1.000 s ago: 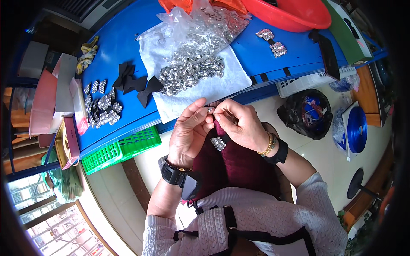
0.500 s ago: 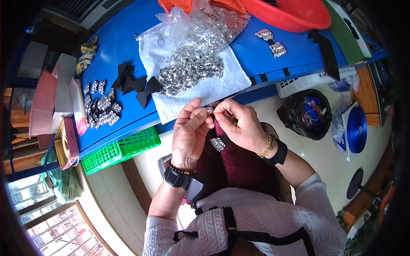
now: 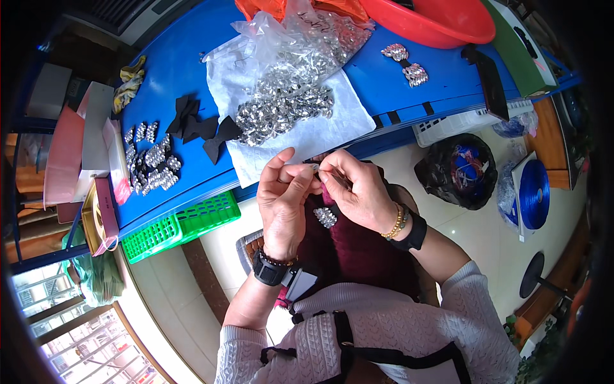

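Over my lap, close to the table's front edge, my left hand [image 3: 286, 201] pinches a small shiny rhinestone [image 3: 314, 168] between thumb and forefinger. My right hand [image 3: 362, 192] is closed in a pinch just beside it, fingertips almost touching the left ones; what it grips is too small to make out. Below both hands, a silver rhinestone cluster [image 3: 325, 217] shows against the dark red cloth [image 3: 345, 246] on my lap. Beyond my hands, a heap of loose silver rhinestones [image 3: 281, 115] lies on a white sheet [image 3: 352, 109], partly under a clear plastic bag [image 3: 275, 32].
Black fabric bows [image 3: 220, 137] and finished rhinestone clusters [image 3: 153, 157] lie at the left of the blue table [image 3: 179, 70]. A rhinestone bow [image 3: 405, 64] and a red basin [image 3: 435, 22] are at the far right. Underneath sit a green basket [image 3: 182, 224] and a black-bagged bin [image 3: 457, 169].
My left hand has shifted slightly right and its wrist has turned a little. Both hands keep their pinch in nearly the same place.
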`<state>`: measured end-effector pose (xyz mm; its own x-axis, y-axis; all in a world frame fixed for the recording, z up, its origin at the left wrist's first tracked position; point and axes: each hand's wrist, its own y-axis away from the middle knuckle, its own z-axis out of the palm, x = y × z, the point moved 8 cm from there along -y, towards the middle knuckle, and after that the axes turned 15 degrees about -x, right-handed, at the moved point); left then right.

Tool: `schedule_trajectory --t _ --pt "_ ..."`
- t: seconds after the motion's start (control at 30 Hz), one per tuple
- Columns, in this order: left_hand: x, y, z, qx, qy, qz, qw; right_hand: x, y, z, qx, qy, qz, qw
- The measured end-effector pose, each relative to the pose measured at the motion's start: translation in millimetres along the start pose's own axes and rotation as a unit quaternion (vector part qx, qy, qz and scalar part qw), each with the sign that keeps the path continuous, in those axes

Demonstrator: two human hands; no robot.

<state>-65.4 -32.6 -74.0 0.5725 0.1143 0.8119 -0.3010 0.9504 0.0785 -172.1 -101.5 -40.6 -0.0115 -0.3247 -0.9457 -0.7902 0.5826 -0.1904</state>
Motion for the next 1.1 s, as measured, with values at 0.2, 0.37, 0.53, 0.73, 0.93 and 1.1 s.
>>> schedule_trajectory --t 0.2,0.37,0.53,0.73,0.93,1.1 --pt "10.1 1.8 12.4 -0.029 -0.137 0.067 0.988 0.6 0.0 0.6 -0.014 -0.066 0.031 0.997" --pt "12.5 10.7 22.6 -0.068 -0.292 0.112 0.947 0.9 -0.5 -1.7 -0.037 -0.001 0.001 0.999" --pt "12.6 10.3 26.8 -0.094 -0.409 0.095 0.903 -14.1 0.6 -8.3 -0.008 0.047 -0.045 0.998" --pt "58.2 -10.3 21.0 -0.038 -0.560 0.132 0.817 -8.0 5.3 -13.5 0.025 -0.105 -0.040 0.993" --pt "71.6 -41.9 2.2 0.016 -0.725 0.130 0.676 -14.0 4.2 -6.8 -0.009 -0.110 -0.020 0.994" --pt "68.2 -48.5 -0.3 0.018 -0.753 0.152 0.640 -10.8 3.3 -7.7 -0.011 -0.099 -0.008 0.995"
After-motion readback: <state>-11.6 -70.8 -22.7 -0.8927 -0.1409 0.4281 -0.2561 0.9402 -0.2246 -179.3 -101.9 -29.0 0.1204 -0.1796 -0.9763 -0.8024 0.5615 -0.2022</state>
